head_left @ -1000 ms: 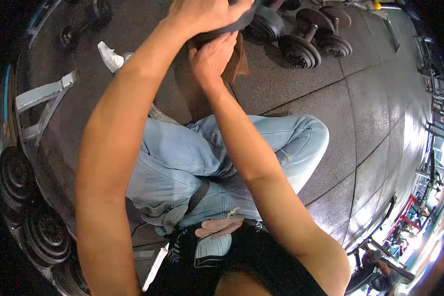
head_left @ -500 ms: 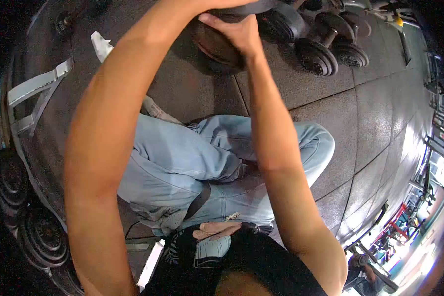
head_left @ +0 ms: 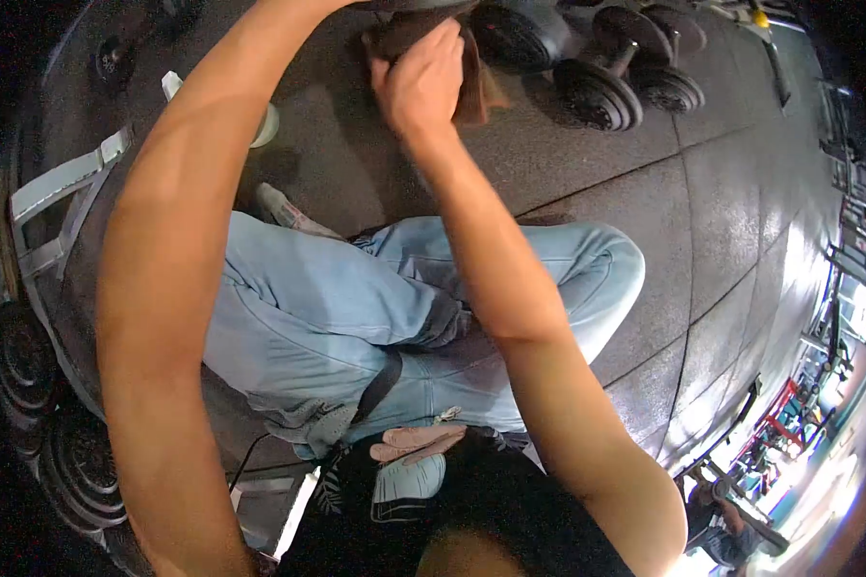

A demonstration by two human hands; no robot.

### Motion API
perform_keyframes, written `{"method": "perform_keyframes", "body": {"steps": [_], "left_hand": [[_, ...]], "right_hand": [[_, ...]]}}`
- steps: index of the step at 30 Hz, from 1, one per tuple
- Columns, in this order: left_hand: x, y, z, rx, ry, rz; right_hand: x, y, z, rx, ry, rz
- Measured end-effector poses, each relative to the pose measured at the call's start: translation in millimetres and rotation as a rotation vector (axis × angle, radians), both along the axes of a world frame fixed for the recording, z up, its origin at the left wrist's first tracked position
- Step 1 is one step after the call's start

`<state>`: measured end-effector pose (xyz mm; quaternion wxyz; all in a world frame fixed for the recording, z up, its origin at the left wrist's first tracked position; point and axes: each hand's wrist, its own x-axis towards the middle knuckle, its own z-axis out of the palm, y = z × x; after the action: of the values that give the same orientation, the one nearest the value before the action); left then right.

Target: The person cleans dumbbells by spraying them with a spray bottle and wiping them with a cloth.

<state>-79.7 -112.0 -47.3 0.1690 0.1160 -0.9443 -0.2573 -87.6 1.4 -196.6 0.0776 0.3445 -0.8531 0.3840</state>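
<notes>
Near the top, my right hand (head_left: pixel 425 82) presses a brown cloth (head_left: pixel 473 91), its fingers bent over the fabric and the thumb to the left. Part of the cloth hangs out on the right side of the hand. Just above it shows the grey edge of a round weight (head_left: pixel 423 14), probably a dumbbell head, mostly cut off by the frame. My left forearm reaches up to the same place, but the left hand lies beyond the top edge. Beside the cloth on the right is a black dumbbell head (head_left: pixel 520 37).
Two more dumbbells, a nearer one (head_left: pixel 597 94) and one behind it (head_left: pixel 669 88), lie on the dark tiled floor (head_left: pixel 635 192). A grey metal frame (head_left: pixel 67 183) and stacked weight plates (head_left: pixel 82 466) stand at left. My crossed legs in jeans (head_left: pixel 327 288) are below. Gym equipment lines the right.
My right hand has moved left and turned, so its back now faces me. A loose corner of brown cloth now shows beside it. The view has shifted slightly.
</notes>
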Motion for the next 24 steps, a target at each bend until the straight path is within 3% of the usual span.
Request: {"method": "perform_keyframes", "body": {"steps": [2,4,6,10,12,14,16,22,24], "left_hand": [[1,2,1,-0.024,-0.015,0.006],[5,1,-1,-0.010,0.010,-0.004],[8,1,-5,-0.050,0.043,0.041],[14,17,-8,-0.087,0.181,0.008],[14,25,-13,-0.106,0.246,-0.008],[15,30,-19,-0.143,0.310,-0.023],[15,32,-25,-0.220,0.347,-0.015],[21,21,-22,-0.138,0.408,0.002],[20,15,-14,-0.064,0.262,0.029]], "right_hand": [[15,22,-10,-0.014,0.055,0.031],[25,47,-12,-0.059,0.349,0.072],[28,76,-17,-0.053,0.284,0.255],[7,90,-11,-0.409,-0.446,0.271],[-33,69,-24,-0.442,-0.600,0.157],[-93,64,-64,-0.442,-0.889,0.226],[-84,32,-4,-0.355,-1.047,0.444],[-92,10,-28,-0.290,-1.160,0.461],[-97,7,-30,-0.273,-1.192,0.464]]}}
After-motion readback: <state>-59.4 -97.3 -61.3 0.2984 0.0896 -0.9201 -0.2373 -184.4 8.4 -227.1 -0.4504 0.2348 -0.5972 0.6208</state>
